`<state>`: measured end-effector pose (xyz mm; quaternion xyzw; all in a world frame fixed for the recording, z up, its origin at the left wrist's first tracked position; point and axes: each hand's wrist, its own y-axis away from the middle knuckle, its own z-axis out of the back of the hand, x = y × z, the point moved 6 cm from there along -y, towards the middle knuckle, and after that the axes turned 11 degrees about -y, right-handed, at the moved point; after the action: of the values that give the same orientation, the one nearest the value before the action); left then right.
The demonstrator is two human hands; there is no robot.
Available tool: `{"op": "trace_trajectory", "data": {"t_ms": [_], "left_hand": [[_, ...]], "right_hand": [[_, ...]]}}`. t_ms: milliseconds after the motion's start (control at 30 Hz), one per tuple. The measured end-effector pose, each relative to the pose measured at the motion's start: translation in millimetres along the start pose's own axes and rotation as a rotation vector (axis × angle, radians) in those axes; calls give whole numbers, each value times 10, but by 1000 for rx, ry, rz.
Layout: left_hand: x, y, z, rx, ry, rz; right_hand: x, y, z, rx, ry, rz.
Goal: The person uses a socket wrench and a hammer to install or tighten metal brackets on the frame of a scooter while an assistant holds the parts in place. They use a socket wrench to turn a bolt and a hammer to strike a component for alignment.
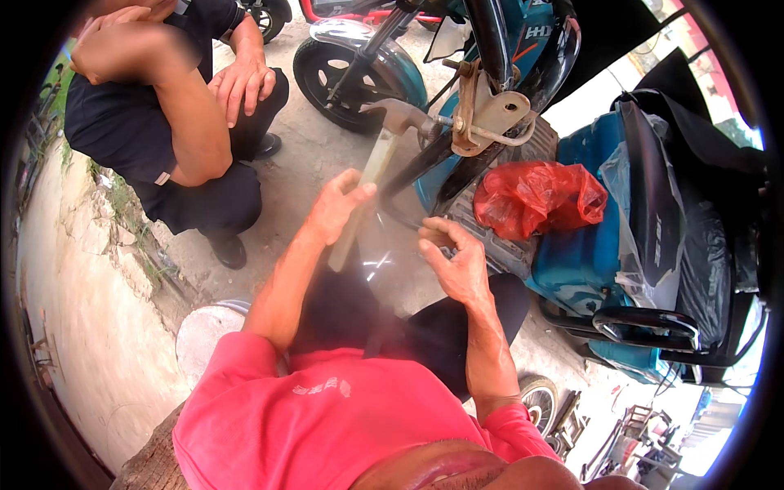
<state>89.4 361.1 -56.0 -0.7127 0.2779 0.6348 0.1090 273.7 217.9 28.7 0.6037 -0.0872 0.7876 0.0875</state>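
A claw hammer (378,157) with a pale handle is in my left hand (336,208), its fingers closed round the handle. The hammer's steel head is up by a bolt in a beige metal bracket (492,122) on a dark frame tube; whether they touch I cannot tell. My right hand (459,260) is half curled at the lower end of a black bent bar (398,211), which appears to lie between its fingers and thumb. The bar runs up toward the bracket.
A person (163,122) in dark clothes squats at the far left. Beyond the bracket stands a blue three-wheeler's front wheel (347,86). A red plastic bag (535,200) lies on the footboard, beside a blue seat base (584,245). A pale round stool or bucket (208,339) is at my left.
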Motion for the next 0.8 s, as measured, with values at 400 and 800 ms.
{"op": "trace_trajectory", "data": {"t_ms": [400, 800], "left_hand": [[107, 580, -1250, 163, 739, 131], [-80, 748, -1384, 140, 965, 241]], "right_hand": [[213, 110, -49, 112, -21, -253], [59, 1327, -353, 235, -422, -856]]}}
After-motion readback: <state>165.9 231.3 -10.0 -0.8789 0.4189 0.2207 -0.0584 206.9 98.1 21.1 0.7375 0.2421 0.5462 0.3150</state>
